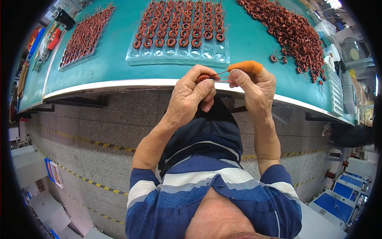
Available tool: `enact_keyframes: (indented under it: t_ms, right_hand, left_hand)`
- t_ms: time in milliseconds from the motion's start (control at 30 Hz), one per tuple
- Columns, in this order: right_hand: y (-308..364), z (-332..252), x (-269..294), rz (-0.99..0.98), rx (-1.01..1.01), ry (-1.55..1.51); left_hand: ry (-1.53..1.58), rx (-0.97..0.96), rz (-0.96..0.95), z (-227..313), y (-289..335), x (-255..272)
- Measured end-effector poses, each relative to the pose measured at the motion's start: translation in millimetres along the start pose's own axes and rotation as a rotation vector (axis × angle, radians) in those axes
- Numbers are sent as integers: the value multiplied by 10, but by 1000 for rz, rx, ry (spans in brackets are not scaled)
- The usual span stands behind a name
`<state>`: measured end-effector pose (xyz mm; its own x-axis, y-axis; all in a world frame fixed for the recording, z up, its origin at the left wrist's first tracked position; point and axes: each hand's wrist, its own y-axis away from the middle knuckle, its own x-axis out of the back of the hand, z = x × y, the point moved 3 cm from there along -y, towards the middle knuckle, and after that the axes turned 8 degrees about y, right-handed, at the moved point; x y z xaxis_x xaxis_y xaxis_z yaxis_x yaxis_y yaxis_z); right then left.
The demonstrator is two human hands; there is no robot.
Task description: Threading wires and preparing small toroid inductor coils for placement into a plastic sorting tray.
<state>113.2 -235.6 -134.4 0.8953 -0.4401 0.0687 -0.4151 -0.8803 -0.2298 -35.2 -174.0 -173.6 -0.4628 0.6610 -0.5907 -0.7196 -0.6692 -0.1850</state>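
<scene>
Between the thumb and fingers of my left hand (190,93) is a copper-wound toroid coil (203,77), held just in front of the table's near edge. Two thin wire leads (222,77) run from it to the right. My right hand (254,85) pinches their ends between its thumb and index finger, which wears an orange finger cot (246,67). Just beyond my hands lies a clear plastic tray (179,57) filled with rows of similar coils, their leads sticking up. Some pockets along its near side hold none.
A large pile of loose coils (292,36) covers the green table (115,65) at the right. A second filled tray (85,38) lies at the left, near a small black device (64,19). Stacked clear trays (348,93) stand at the far right. A white strip edges the table.
</scene>
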Motion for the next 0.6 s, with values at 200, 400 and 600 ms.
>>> enact_keyframes:
  t_ms: [200,400,600]
  right_hand:
    - [-110,81,10,208,86,144]
    - [122,219,-37,-9,-138,96]
    - [59,296,-76,-100,-208,-134]
  left_hand:
    - [-14,43,98,-88,-79,79]
    - [-267,-66,140,-83,-133,49]
    - [-892,-303,17,65,-130,50]
